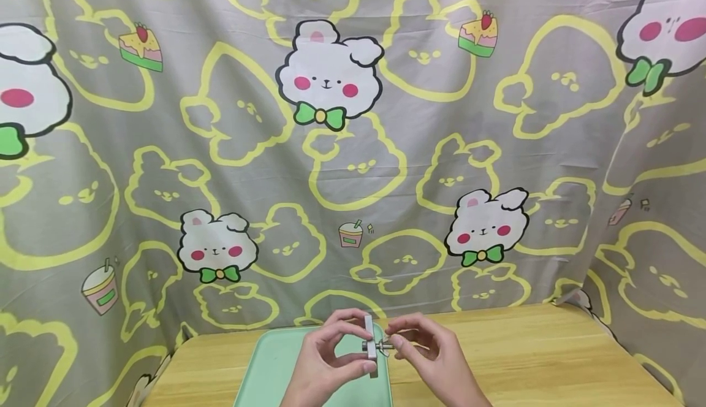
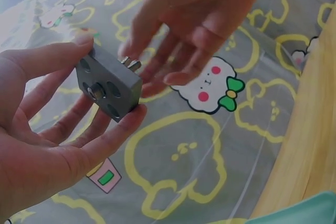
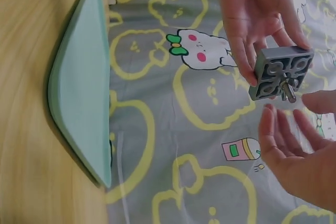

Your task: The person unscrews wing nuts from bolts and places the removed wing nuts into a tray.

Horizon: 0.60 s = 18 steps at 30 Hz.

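My left hand [image 1: 330,352] holds a grey square block [image 2: 109,83] by its edges, between the thumb and the fingertips. Round recesses mark its corners, and a bolt [image 3: 290,92] passes through the centre. The bolt's head [image 2: 96,92] sits on one face; on the other, a small winged nut [image 1: 384,347] is on the shank. Close to that shank is my right hand [image 1: 432,352], its thumb and fingers loosely bent around the bolt's end. In the right wrist view, a gap shows between those fingertips and the bolt.
Below the hands, a mint-green tray [image 1: 276,358] lies on the wooden table [image 1: 529,352]. A grey cloth [image 1: 408,168] printed with rabbits hangs behind the table and along its sides.
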Motion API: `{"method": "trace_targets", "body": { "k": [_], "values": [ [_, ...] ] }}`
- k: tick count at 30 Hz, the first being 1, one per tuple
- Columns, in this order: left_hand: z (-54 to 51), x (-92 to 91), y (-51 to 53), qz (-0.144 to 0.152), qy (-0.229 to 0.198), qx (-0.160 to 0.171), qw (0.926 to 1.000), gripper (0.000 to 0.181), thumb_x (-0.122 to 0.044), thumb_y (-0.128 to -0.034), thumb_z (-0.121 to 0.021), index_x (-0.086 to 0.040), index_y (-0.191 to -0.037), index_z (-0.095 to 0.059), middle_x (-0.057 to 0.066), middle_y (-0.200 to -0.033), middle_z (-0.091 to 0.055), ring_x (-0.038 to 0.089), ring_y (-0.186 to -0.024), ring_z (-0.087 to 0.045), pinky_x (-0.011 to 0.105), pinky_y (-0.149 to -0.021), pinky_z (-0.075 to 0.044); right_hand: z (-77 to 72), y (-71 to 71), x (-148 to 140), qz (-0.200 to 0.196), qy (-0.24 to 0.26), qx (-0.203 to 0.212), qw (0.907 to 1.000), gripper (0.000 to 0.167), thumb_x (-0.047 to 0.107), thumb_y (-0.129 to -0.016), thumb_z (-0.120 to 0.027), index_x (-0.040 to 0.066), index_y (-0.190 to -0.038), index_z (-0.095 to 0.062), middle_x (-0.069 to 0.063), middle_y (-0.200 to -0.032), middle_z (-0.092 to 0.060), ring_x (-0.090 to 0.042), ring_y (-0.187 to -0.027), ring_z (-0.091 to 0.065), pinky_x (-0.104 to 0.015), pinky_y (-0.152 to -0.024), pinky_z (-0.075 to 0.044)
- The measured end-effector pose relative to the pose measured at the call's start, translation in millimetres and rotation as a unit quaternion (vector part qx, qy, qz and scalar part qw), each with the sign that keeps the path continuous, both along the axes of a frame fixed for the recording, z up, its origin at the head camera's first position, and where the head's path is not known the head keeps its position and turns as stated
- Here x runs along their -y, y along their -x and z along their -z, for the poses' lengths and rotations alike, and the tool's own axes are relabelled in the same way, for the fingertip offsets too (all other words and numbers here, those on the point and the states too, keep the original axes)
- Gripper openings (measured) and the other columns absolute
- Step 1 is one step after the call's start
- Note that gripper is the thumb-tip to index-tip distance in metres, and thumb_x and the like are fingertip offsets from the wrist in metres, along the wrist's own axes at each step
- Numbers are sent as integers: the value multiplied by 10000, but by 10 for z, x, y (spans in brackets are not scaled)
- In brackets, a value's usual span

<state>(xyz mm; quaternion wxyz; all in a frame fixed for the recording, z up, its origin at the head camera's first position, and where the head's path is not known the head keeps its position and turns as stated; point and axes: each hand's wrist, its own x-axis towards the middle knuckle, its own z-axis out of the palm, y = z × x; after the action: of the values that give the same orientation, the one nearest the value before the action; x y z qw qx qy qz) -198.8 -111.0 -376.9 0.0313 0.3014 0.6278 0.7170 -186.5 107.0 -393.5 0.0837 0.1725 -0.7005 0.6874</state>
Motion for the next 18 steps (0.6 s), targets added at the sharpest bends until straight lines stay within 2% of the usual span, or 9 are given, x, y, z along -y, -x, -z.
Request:
{"method": "trace_targets", "body": {
  "k": [3, 7, 10, 18],
  "values": [
    [0, -22, -12, -6, 49, -33, 10000, 330, 71, -805, -822, 98, -1103, -684, 268, -1390, -472, 357, -1284, -524, 499, -903, -614, 11, 52, -38, -348, 320, 793, 9957, 320, 187, -1009, -682, -48, -1223, -649, -175, -1144, -677, -246, -971, -732, -368, -791, -653],
    [19, -50, -14, -12, 178, -95, 9998, 304, 51, -804, -831, 32, -1085, -718, 284, -1402, -462, 299, -1276, -534, 485, -896, -621, 50, 97, -96, -991, 518, 1336, 9847, 361, 200, -1036, -641, -74, -1269, -617, -140, -1134, -707, -283, -952, -730, -373, -794, -651],
    [32, -65, -9, 73, 251, -126, 9996, 295, 22, -811, -838, 23, -1082, -721, 301, -1414, -448, 290, -1282, -522, 488, -895, -623, 64, 102, -109, -1255, 514, 1501, 9793, 349, 215, -1035, -641, -54, -1256, -630, -131, -1123, -719, -279, -949, -722, -377, -806, -646],
    [40, -83, -18, 105, 409, -96, 9991, 291, -24, -823, -849, 7, -1085, -727, 196, -1402, -499, 291, -1289, -526, 472, -887, -628, 76, 92, -101, -1499, 596, 1638, 9732, 308, 218, -1028, -651, -47, -1184, -653, -113, -1032, -709, -225, -898, -709, -381, -822, -645]
  ]
}}
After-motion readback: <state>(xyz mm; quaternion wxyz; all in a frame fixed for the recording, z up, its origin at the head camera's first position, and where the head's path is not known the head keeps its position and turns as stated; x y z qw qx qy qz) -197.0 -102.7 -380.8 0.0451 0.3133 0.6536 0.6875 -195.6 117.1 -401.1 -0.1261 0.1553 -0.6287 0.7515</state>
